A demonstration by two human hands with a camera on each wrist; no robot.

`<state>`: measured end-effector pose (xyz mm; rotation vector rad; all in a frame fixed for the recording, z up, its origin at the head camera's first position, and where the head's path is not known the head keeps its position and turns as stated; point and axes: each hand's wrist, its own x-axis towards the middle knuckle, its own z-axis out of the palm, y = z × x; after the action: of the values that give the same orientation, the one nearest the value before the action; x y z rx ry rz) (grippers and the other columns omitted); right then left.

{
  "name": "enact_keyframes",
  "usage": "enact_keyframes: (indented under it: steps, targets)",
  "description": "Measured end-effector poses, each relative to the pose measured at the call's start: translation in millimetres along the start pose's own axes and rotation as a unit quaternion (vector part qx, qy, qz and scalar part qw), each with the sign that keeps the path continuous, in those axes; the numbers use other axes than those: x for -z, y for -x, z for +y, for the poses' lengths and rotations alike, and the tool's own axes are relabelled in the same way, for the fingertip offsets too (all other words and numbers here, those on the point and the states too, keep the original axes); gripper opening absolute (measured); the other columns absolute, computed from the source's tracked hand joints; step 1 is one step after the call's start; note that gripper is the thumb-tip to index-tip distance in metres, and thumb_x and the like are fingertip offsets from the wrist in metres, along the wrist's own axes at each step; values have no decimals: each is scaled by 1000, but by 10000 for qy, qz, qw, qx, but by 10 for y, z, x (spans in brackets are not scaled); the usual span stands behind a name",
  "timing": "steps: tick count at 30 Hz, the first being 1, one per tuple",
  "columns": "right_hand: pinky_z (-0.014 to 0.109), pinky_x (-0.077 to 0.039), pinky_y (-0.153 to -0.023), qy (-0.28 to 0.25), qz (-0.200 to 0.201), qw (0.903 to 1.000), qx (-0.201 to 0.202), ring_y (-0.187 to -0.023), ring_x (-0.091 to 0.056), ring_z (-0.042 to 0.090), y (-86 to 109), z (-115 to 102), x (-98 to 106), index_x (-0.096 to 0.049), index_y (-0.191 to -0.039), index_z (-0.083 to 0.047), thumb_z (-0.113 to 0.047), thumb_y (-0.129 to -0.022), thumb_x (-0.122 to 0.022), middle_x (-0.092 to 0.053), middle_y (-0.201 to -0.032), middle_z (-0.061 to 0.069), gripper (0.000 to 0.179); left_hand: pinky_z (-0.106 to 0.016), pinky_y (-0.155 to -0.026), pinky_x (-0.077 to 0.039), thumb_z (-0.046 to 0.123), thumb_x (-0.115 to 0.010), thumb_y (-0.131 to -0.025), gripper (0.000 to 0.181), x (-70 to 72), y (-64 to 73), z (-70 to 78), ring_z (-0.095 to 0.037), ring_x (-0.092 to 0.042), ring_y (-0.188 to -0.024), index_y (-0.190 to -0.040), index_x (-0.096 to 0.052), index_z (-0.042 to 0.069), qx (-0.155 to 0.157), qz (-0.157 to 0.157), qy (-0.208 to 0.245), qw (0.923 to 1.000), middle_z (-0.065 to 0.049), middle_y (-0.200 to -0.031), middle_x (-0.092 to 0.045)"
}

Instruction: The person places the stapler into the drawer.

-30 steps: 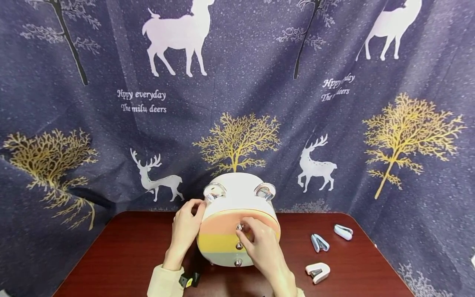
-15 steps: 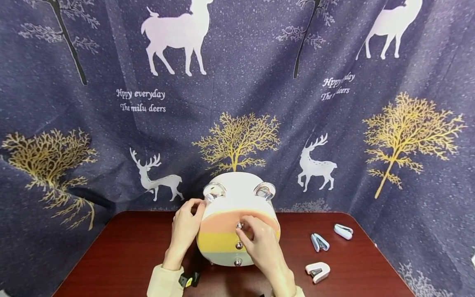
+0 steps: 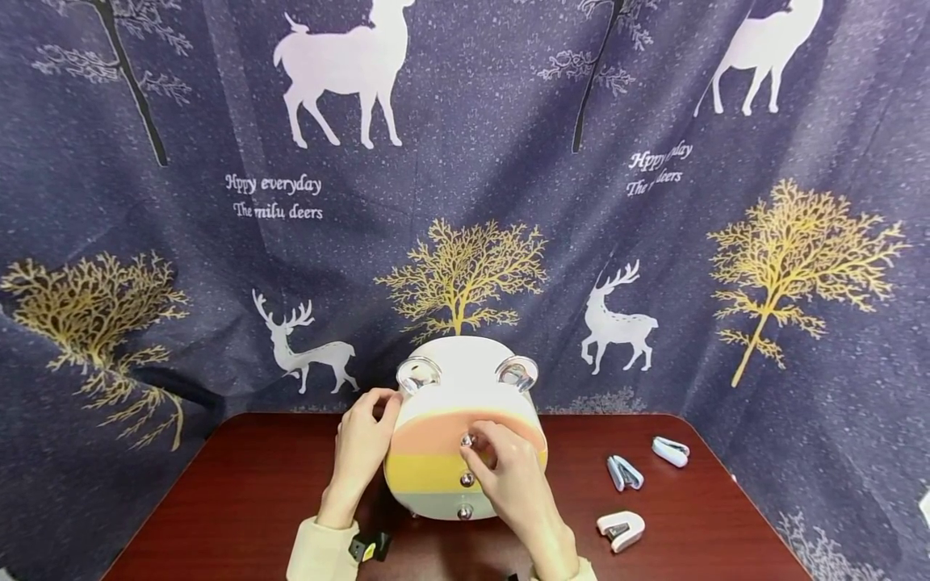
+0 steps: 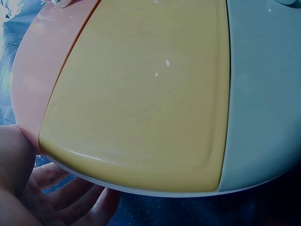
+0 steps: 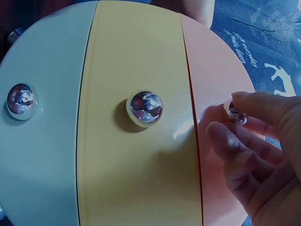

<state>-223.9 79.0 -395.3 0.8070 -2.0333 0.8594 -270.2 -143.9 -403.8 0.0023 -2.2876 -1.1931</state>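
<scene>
A rounded white drawer box point(image 3: 465, 367) stands mid-table, with a pink top drawer point(image 3: 425, 437), a yellow middle drawer point(image 3: 425, 474) and a pale green bottom drawer point(image 3: 429, 505). Each drawer has a round silver knob. My right hand point(image 3: 514, 474) pinches the pink drawer's knob point(image 5: 237, 114) between thumb and fingers, the other fingers bent beside it. At the box's left side, my left hand point(image 3: 363, 444) grips the edge. In the left wrist view its thumb point(image 4: 16, 150) lies at the pink rim and its fingers curve behind the side.
Two silver ear-like discs top the box, one being a left disc point(image 3: 419, 374). To the right lie a white mini stapler point(image 3: 621, 531), a blue mini stapler point(image 3: 625, 474) and a pale one point(image 3: 671, 452). A patterned cloth point(image 3: 182, 323) hangs behind the red-brown table point(image 3: 254, 484).
</scene>
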Motion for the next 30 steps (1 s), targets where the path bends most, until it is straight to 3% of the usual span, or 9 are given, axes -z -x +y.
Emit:
enact_keyframes:
  steps: [21, 30]
  targets:
    - [14, -42, -59, -114, -201, 9997, 12, -61, -51, -1, -2, 5, 33, -67, -98, -10, -5, -80, -79, -63, -82, -7, 23, -45, -72, -48, 39, -60, -96, 21, 7, -7, -11, -18, -65, -84, -104, -72, 24, -19, 14, -41, 10000, 5, -96, -69]
    - [14, -44, -60, -255, -598, 9970, -409, -64, -52, -5, 41, -36, 271, -68, -102, -14, -12, -83, -78, -64, -86, -12, 21, -44, -73, -48, 41, -60, -96, 22, -2, -10, -4, -16, -65, -84, -105, -71, 24, -17, -44, 20, 10000, 5, -97, -68]
